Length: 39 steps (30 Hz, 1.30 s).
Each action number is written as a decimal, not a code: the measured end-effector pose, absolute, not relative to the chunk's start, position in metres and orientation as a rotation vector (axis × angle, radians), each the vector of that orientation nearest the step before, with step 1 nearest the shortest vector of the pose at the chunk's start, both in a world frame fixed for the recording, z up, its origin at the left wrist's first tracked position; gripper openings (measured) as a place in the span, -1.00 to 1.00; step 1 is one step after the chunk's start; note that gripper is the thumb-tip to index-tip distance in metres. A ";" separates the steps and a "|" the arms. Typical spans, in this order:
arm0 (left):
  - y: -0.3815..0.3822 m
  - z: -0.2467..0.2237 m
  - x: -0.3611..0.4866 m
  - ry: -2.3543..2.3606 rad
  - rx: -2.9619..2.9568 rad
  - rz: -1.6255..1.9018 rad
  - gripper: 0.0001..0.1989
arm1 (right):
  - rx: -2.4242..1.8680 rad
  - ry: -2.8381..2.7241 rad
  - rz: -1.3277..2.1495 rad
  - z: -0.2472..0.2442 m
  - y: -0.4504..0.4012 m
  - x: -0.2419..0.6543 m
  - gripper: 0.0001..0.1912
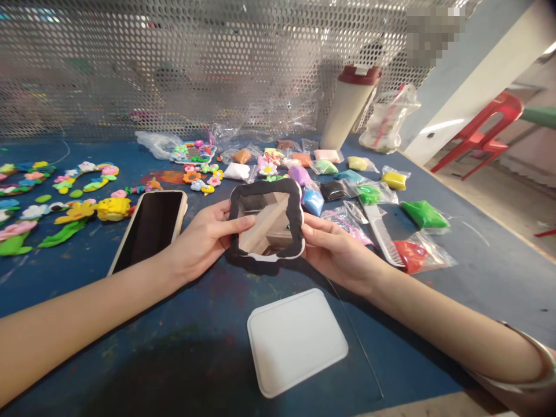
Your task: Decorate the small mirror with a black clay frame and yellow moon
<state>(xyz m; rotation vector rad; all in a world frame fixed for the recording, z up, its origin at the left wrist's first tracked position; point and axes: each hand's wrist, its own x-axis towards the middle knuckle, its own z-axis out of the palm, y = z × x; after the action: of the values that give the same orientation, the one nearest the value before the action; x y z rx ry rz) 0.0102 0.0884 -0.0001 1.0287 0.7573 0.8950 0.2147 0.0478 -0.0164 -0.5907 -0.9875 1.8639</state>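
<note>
A small mirror (264,223) with a wavy edge is held up between my two hands, just above the table. Black clay covers most of its border, and white shows along the bottom and right rim. My left hand (212,231) grips the left side, its thumb lying over the frame onto the glass. On the right side, my right hand (334,246) pinches the edge with the thumb in front; its other fingers are partly hidden. Below the mirror lies a white plastic lid or tray (297,341) with rounded corners. A thin wire-like stick (356,336) rests beside it.
A phone (150,229) lies by my left forearm, near colourful clay flowers (78,211). Several clay packets, including a green one (423,214) and a red one (410,255), surround a white comb (384,237). A tumbler (350,110) stands before the perforated metal panel (165,69).
</note>
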 end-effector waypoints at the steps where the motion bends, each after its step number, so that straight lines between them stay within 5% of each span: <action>1: 0.088 0.000 0.010 0.755 1.030 0.898 -0.81 | -0.606 -0.996 1.863 -0.016 0.048 0.215 -0.74; 10: 0.090 -0.003 0.010 0.768 1.053 0.960 -0.84 | -0.632 -1.069 1.824 -0.010 0.047 0.214 -0.64; 29: 0.080 0.003 0.014 0.867 1.139 0.980 -0.71 | -0.844 -1.038 1.651 -0.009 0.046 0.214 -0.80; 39: 0.076 0.005 0.013 0.914 1.178 1.035 -0.66 | -0.846 -1.107 1.655 -0.006 0.046 0.212 -0.66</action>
<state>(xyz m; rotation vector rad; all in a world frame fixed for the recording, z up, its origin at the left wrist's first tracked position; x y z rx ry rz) 0.0129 0.0764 0.0047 1.1777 0.9141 1.0350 0.2121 0.0459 -0.0062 -0.8459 -1.1070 1.6555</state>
